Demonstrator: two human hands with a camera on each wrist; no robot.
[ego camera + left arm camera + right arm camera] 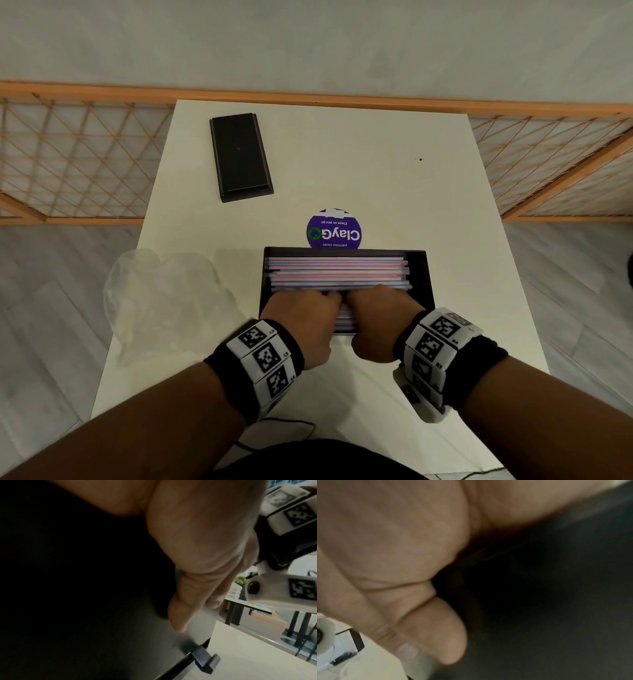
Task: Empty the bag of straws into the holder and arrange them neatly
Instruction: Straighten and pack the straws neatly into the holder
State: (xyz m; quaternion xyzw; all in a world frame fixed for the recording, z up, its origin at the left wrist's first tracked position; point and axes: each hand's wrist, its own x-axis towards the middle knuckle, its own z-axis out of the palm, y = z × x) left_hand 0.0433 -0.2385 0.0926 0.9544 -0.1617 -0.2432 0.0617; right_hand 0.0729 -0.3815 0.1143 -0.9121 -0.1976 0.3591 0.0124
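The black rectangular holder (419, 274) sits on the white table (376, 164) just in front of me, and the striped straws (335, 270) lie flat in it, running left to right. Both hands are at its near wall, side by side. My left hand (305, 315) and right hand (380, 315) curl their fingers over the wall onto the nearest straws, which they hide. In the wrist views the left hand (197, 534) and the right hand (393, 547) each lay a thumb on the dark outer wall (120, 635) (539, 615). The crumpled clear bag (164, 294) lies left of the holder.
A black lid (239, 157) lies at the table's back left. A round purple sticker (334, 233) is just behind the holder. A wooden lattice rail (308, 99) runs behind the table. A thin cable (274, 425) trails by the near edge.
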